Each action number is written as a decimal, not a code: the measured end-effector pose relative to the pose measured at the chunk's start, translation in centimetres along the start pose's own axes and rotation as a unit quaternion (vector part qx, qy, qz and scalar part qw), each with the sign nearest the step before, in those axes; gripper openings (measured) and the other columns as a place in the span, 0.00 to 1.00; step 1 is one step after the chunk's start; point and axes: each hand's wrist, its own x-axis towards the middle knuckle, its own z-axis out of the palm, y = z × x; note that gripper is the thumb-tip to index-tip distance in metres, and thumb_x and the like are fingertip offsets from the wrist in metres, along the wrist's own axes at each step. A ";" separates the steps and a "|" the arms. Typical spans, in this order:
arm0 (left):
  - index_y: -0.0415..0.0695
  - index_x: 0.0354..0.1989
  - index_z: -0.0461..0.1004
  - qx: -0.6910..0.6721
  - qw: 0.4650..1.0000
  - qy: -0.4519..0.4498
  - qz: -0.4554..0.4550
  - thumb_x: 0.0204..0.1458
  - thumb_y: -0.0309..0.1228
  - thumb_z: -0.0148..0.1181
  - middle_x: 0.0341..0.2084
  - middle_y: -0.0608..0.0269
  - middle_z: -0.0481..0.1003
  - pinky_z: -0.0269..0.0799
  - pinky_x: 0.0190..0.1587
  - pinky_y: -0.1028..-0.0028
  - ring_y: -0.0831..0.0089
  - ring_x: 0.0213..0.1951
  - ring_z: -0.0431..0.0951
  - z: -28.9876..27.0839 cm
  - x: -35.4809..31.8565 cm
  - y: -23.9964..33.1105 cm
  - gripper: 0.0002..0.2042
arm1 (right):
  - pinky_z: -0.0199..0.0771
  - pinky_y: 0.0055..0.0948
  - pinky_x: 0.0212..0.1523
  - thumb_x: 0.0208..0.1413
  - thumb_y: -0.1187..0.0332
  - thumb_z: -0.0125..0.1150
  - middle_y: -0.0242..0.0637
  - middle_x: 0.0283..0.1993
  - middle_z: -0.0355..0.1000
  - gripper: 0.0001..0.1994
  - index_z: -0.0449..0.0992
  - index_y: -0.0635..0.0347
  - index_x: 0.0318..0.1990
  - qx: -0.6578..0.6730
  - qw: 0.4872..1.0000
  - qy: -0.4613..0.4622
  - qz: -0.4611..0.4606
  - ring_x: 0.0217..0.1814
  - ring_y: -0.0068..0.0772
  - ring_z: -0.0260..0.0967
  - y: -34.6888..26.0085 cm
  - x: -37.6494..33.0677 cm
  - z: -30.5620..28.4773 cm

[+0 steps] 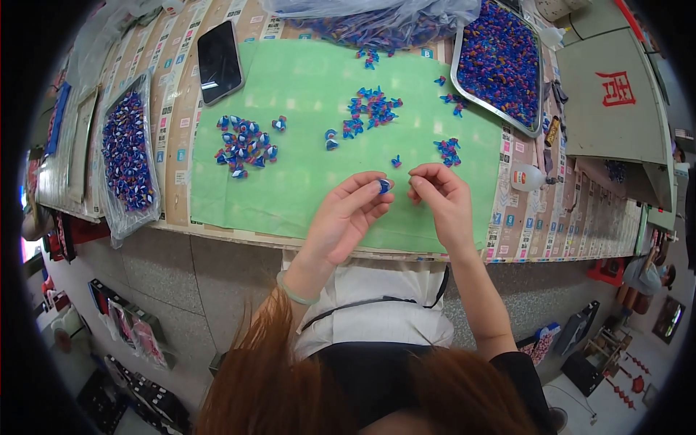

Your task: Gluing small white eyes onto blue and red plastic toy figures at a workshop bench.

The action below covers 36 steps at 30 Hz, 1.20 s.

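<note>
Between the thumb and fingers of my left hand is a small blue and white plastic piece. My right hand is just to its right, thumb and forefinger pinched together; what they hold, if anything, is too small to make out. Both hands are over a green sheet. On it lie a pile of blue, white and red pieces at left, two similar pieces near the middle, a scattered heap of small blue and red parts, and a smaller cluster at right.
A metal tray full of tiny coloured parts stands at the far right, beside a clear plastic bag of more parts. A phone lies far left. A plastic-wrapped tray sits at left, a small bottle at right.
</note>
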 end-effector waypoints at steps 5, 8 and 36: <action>0.38 0.39 0.66 -0.005 0.999 0.031 0.027 0.49 0.24 0.49 0.33 0.63 0.71 0.68 0.38 0.80 0.77 0.34 0.71 -0.7 -0.5 0.8 0.09 | 0.63 0.16 0.26 0.47 0.76 0.51 0.28 0.25 0.66 0.05 0.69 0.66 0.32 -0.169 0.973 0.100 -0.123 0.25 0.15 0.62 0.8 0.9 -0.1; 0.38 0.39 0.66 0.003 0.999 0.033 0.038 0.49 0.25 0.49 0.33 0.62 0.71 0.68 0.38 0.80 0.77 0.34 0.71 -1.3 -0.8 1.2 0.09 | 0.64 0.17 0.25 0.47 0.76 0.52 0.31 0.24 0.67 0.05 0.69 0.66 0.32 -0.268 0.952 0.041 -0.140 0.23 0.17 0.62 0.1 1.4 0.5; 0.36 0.40 0.67 0.040 0.999 -0.016 -0.007 0.48 0.25 0.50 0.30 0.63 0.71 0.67 0.37 0.80 0.78 0.33 0.71 0.3 -0.9 0.3 0.10 | 0.64 0.14 0.33 0.47 0.77 0.52 0.32 0.29 0.69 0.06 0.70 0.67 0.34 -0.047 0.998 -0.046 -0.024 0.31 0.17 0.65 -2.0 -2.0 1.5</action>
